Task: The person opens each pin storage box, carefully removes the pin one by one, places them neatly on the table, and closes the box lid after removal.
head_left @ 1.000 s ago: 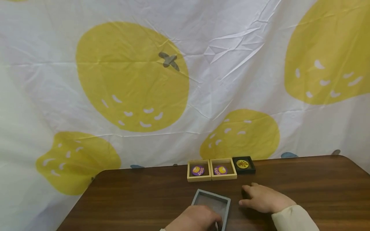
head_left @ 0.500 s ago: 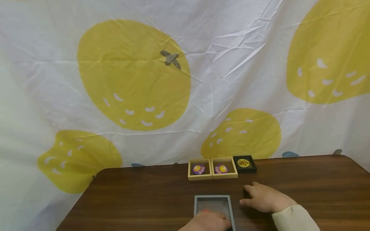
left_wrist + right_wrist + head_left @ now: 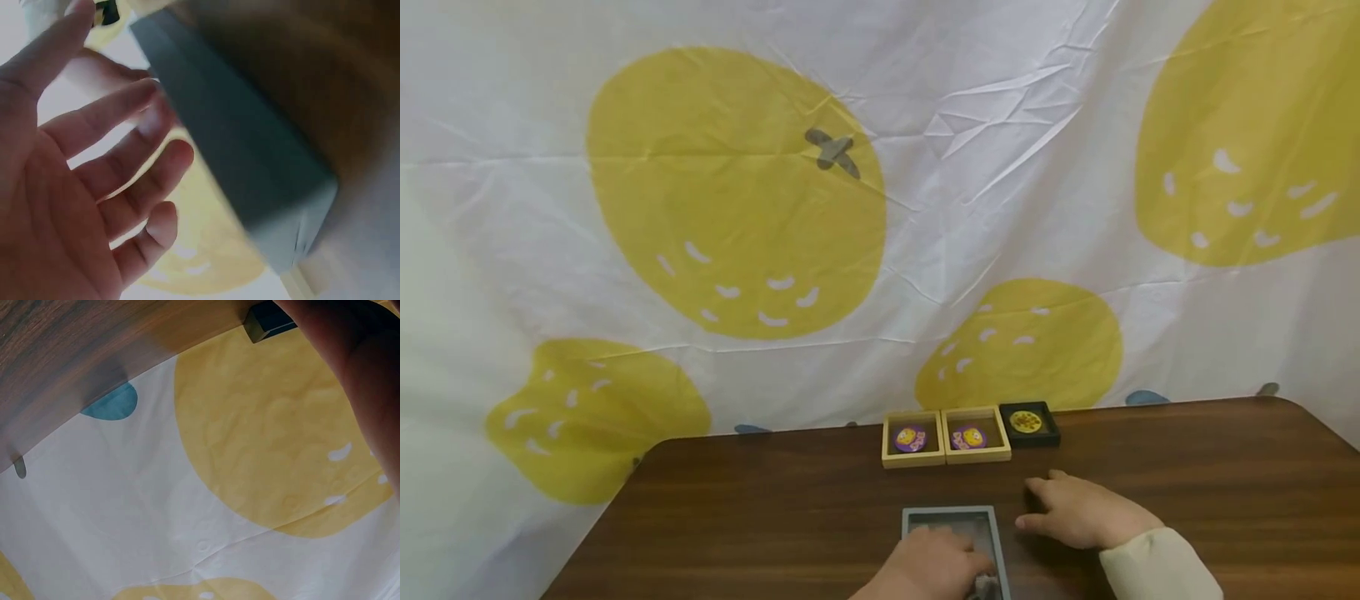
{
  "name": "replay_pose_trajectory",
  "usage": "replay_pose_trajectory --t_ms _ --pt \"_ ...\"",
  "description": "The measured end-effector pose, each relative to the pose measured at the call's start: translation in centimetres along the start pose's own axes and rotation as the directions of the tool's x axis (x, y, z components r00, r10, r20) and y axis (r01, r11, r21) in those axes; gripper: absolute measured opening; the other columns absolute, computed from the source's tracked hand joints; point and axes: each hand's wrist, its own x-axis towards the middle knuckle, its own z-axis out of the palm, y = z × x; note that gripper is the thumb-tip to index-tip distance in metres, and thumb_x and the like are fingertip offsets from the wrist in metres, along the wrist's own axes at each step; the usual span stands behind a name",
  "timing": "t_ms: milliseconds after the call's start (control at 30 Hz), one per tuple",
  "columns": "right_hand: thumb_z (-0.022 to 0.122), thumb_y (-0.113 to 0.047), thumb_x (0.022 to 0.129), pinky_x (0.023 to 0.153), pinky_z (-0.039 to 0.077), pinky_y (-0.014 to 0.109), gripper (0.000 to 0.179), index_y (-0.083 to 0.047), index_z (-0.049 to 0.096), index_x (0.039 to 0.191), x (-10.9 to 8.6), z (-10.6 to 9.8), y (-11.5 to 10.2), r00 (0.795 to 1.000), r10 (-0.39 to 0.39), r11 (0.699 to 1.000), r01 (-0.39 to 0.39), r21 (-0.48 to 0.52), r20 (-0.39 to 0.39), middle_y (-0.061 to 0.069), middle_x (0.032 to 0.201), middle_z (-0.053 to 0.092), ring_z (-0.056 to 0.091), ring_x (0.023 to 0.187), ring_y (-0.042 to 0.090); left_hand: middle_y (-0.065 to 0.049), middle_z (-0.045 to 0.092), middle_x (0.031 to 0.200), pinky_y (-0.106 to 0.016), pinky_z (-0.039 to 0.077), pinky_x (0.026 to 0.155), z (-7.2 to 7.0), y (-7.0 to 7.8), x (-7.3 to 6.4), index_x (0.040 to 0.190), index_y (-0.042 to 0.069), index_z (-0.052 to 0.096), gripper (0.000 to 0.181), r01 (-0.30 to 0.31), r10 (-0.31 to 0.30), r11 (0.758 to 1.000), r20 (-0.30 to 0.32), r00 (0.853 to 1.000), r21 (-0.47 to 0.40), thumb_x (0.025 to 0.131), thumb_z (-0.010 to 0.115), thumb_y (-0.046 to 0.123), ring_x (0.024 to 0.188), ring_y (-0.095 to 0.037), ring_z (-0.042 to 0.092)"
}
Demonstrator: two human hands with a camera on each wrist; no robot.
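Note:
A shallow grey tray (image 3: 951,509) lies on the table near the front edge of the head view. Over its inside reaches my left hand (image 3: 928,563), covering much of it. A small greyish piece (image 3: 982,587) shows beside the fingers in the tray's lower right. In the left wrist view, that hand (image 3: 75,169) has its fingers spread and slightly bent, fingertips right at the tray's side wall (image 3: 231,131), nothing visible in the palm. My right hand (image 3: 1078,510) rests on the table to the right of the tray, fingers relaxed and holding nothing.
At the table's back stand two light wooden frames, left (image 3: 913,459) and right (image 3: 977,456), each with a purple-and-yellow round piece. Beside them is a black frame (image 3: 1045,439) with a yellow disc. A fruit-patterned cloth (image 3: 910,108) hangs behind the brown table (image 3: 760,508).
The grey tray, tilted a second ago, has turned square to the view. My left hand has shifted over it; a red spot by its fingers no longer shows. The right hand stays put.

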Motion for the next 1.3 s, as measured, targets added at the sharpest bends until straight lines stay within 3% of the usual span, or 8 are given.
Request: replay_pose_trajectory --t_ms 167,300,433,733,967,1300 --pt "0.062 -0.045 0.087 0.099 0.034 0.063 0.066 0.002 0.051 0.132 0.4 -0.2 -0.5 1.000 -0.010 1.000 0.009 -0.019 -0.009 0.038 0.136 0.042 0.044 0.124 0.053 0.005 0.049 0.142 -0.039 0.044 0.100 -1.0 -1.4 -1.4 0.134 0.028 0.050 0.071 0.134 -0.142 0.985 -0.076 0.987 -0.110 0.075 0.066 0.064 0.130 -0.017 0.046" --pt "0.063 -0.044 0.087 0.099 0.035 0.063 0.065 0.003 0.052 0.130 0.4 -0.4 -0.9 0.999 -0.029 0.999 0.028 -0.042 -0.039 0.039 0.134 0.043 0.046 0.122 0.053 -0.004 0.038 0.151 -0.045 0.038 0.107 -1.3 -2.0 -1.5 0.141 0.022 0.044 0.088 0.180 -0.194 0.966 -0.064 0.979 -0.183 0.070 0.067 0.069 0.139 -0.026 0.037" --pt "0.063 -0.043 0.087 0.099 0.035 0.063 0.065 0.004 0.052 0.130 0.2 -0.5 -1.0 0.998 -0.032 0.999 0.030 -0.043 -0.049 0.040 0.133 0.043 0.045 0.122 0.053 -0.004 0.036 0.153 -0.044 0.037 0.108 -0.7 -2.0 -0.9 0.145 0.021 0.038 0.098 0.225 -0.230 0.957 -0.007 0.973 -0.181 0.066 0.070 0.070 0.140 -0.025 0.036" --pt "0.063 -0.044 0.087 0.101 0.032 0.064 0.069 0.004 0.047 0.135 0.1 -0.3 -0.8 1.000 -0.007 1.000 0.007 -0.026 -0.027 0.040 0.137 0.040 0.039 0.127 0.055 -0.007 0.039 0.151 -0.045 0.044 0.102 0.0 -1.6 -0.3 0.147 0.024 0.033 0.101 0.238 -0.241 0.949 0.015 0.970 -0.208 0.065 0.072 0.068 0.138 -0.027 0.039" --pt "0.062 -0.044 0.087 0.101 0.031 0.065 0.070 0.004 0.046 0.135 0.1 -0.1 -0.6 1.000 0.006 1.000 -0.006 -0.018 -0.008 0.039 0.138 0.039 0.036 0.129 0.055 -0.006 0.049 0.142 -0.043 0.052 0.088 0.3 -1.5 -0.2 0.148 0.024 0.030 0.107 0.237 -0.246 0.951 -0.026 0.969 -0.197 0.062 0.073 0.070 0.128 -0.025 0.050" --pt "0.062 -0.044 0.088 0.100 0.031 0.066 0.067 0.002 0.048 0.134 0.1 0.3 -0.4 1.000 0.010 1.000 -0.010 -0.021 -0.002 0.040 0.138 0.039 0.037 0.128 0.055 -0.010 0.048 0.140 -0.041 0.051 0.089 0.4 -1.3 -0.2 0.151 0.022 0.021 0.112 0.237 -0.252 0.936 -0.025 0.967 -0.259 0.064 0.073 0.069 0.125 -0.026 0.051"
